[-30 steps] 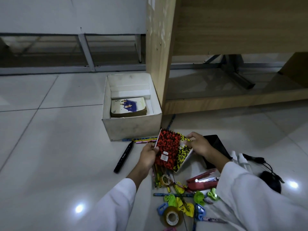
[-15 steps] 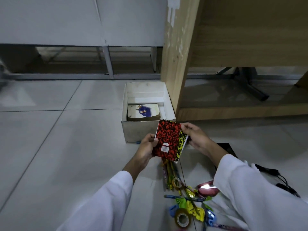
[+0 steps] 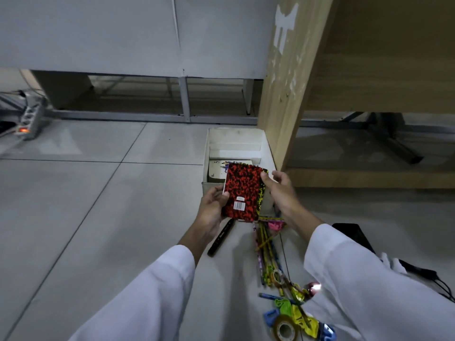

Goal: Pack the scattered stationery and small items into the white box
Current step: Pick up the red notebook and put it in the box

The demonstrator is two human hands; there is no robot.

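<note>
Red-and-black speckled notebook (image 3: 243,190), yellow spine strip, barcode sticker, held over white box (image 3: 267,148) near edge; left hand (image 3: 213,210) pinches lower corner, right hand (image 3: 279,188) fingers loose against spine.

The open white cardboard box (image 3: 267,153) stands on the tiled floor (image 3: 98,205), its right side against the upright wooden panel (image 3: 285,94). Inside the box lies a stack of printed cards (image 3: 216,168). Over the box's near wall hangs the red-and-black speckled notebook (image 3: 243,190), with the left hand (image 3: 213,205) at its left edge and the right hand (image 3: 280,190) at its right. Nearer than the box lies a black marker pen (image 3: 220,238); right of the marker, a bundle of pencils (image 3: 264,247). Nearer still lies a roll of clear tape (image 3: 284,328). Far left of the box sits a grey power strip (image 3: 30,118).
</note>
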